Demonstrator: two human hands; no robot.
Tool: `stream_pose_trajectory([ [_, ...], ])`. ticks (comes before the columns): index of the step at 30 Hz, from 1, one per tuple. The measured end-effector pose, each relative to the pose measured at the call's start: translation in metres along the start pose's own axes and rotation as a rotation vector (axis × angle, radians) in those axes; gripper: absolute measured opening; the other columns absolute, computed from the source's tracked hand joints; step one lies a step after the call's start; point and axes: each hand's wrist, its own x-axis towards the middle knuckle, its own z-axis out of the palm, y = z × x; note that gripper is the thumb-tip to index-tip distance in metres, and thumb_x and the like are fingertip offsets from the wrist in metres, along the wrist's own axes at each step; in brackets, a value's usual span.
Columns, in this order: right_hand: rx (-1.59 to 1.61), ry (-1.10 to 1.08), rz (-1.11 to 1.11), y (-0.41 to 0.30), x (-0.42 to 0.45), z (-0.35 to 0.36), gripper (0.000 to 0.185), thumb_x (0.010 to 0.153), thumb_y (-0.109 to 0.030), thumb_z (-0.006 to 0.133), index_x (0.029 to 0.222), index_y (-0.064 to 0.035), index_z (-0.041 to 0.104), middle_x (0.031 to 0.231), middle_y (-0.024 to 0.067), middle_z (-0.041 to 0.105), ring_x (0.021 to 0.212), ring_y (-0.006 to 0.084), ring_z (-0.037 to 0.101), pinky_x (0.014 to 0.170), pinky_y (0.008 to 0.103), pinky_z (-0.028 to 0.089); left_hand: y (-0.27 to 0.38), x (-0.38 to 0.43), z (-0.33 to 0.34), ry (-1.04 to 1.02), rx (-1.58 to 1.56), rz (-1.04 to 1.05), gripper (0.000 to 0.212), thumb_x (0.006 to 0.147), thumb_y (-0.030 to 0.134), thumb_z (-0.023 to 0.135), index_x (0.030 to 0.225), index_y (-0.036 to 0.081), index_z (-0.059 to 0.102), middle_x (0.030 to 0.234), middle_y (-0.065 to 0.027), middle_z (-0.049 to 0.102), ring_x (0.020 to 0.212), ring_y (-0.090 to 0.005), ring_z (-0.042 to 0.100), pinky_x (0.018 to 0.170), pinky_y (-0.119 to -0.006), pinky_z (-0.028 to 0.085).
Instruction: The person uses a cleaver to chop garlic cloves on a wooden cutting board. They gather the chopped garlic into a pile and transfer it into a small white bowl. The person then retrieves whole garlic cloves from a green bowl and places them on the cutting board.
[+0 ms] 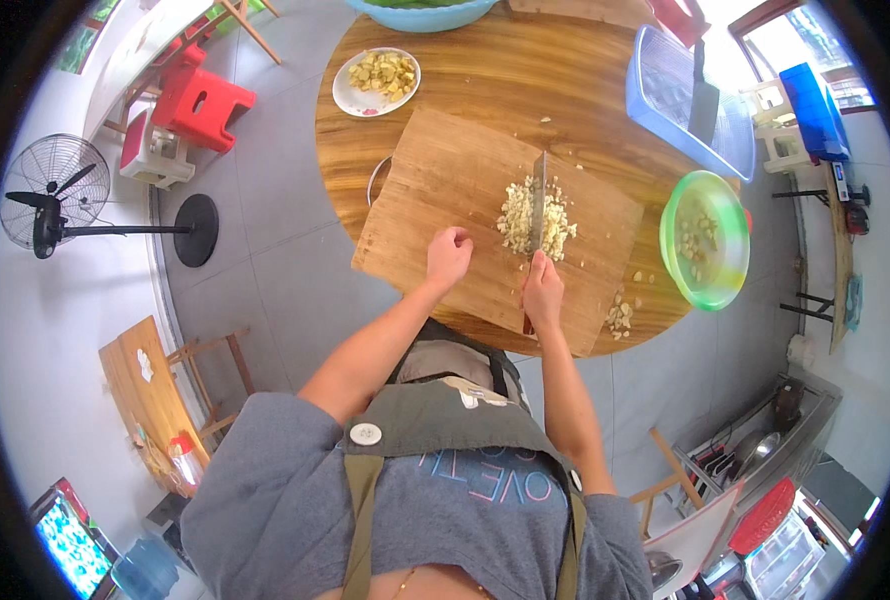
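Note:
My right hand (542, 292) grips the handle of a cleaver (539, 202). Its blade stands on edge in a pile of chopped garlic (518, 214), with pieces on both sides of it. Under the pile is a wooden cutting board (445, 180), set at an angle on a round wooden table (482, 56). Over the board's near left part, my left hand (450, 255) is loosely curled, apart from the garlic, and I see nothing in it. Whether it touches the board I cannot tell.
Right of the board stands a green plastic bowl (704, 285) with pieces inside; loose cloves (619, 319) lie near the table edge. A white plate (351, 96) of cut yellow pieces, a blue basin (422, 19) and a blue plastic basket (647, 112) are farther back.

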Motion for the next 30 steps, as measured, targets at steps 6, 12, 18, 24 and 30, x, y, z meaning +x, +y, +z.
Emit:
stream_pose_trajectory([
  [6, 0.521, -0.084, 0.056, -0.049, -0.01, -0.053, 0.025, 0.093, -0.028, 0.049, 0.077, -0.0082, 0.05, 0.054, 0.0005, 0.048, 0.045, 0.0097, 0.049, 0.039, 0.0239, 0.038, -0.017, 0.006, -0.002, 0.022, -0.073, -0.055, 0.025, 0.078, 0.015, 0.059, 0.099, 0.0, 0.061, 0.095, -0.016, 0.061, 0.086, -0.0245, 0.061, 0.076, -0.033, 0.048],
  [12, -0.16, 0.16, 0.08, 0.017, 0.063, -0.113, 0.04, 0.084, -0.037, 0.06, 0.071, 0.0005, 0.051, 0.06, 0.0105, 0.056, 0.05, 0.0172, 0.055, 0.047, 0.0309, 0.041, -0.005, 0.004, -0.006, 0.002, -0.067, -0.024, 0.025, 0.079, 0.014, 0.059, 0.099, -0.001, 0.06, 0.094, -0.0144, 0.061, 0.085, -0.0227, 0.061, 0.076, -0.031, 0.048],
  [18, -0.352, -0.004, 0.177, 0.022, 0.116, -0.133, 0.047, 0.081, -0.043, 0.062, 0.073, 0.0034, 0.056, 0.059, 0.0158, 0.057, 0.046, 0.0222, 0.055, 0.047, 0.0339, 0.043, -0.005, -0.004, -0.018, 0.006, -0.075, -0.059, 0.026, 0.08, 0.014, 0.059, 0.1, -0.002, 0.06, 0.094, -0.0136, 0.062, 0.086, -0.0213, 0.061, 0.076, -0.031, 0.048],
  [24, -0.436, -0.221, -0.115, -0.016, 0.15, -0.101, 0.042, 0.081, -0.044, 0.061, 0.085, -0.0014, 0.061, 0.063, 0.0162, 0.059, 0.051, 0.0254, 0.057, 0.049, 0.0359, 0.044, -0.013, -0.004, -0.022, 0.0, -0.083, -0.071, 0.028, 0.081, 0.015, 0.059, 0.102, -0.002, 0.059, 0.099, -0.0141, 0.062, 0.088, -0.0208, 0.061, 0.077, -0.03, 0.048],
  [30, -0.86, -0.239, -0.609, -0.066, 0.118, -0.099, 0.033, 0.085, -0.038, 0.056, 0.076, -0.0063, 0.054, 0.07, 0.0149, 0.061, 0.06, 0.0342, 0.059, 0.052, 0.0423, 0.046, 0.002, -0.003, -0.031, 0.006, -0.032, -0.089, 0.029, 0.081, 0.016, 0.058, 0.104, -0.002, 0.059, 0.099, -0.0156, 0.062, 0.09, -0.0231, 0.061, 0.077, -0.031, 0.047],
])
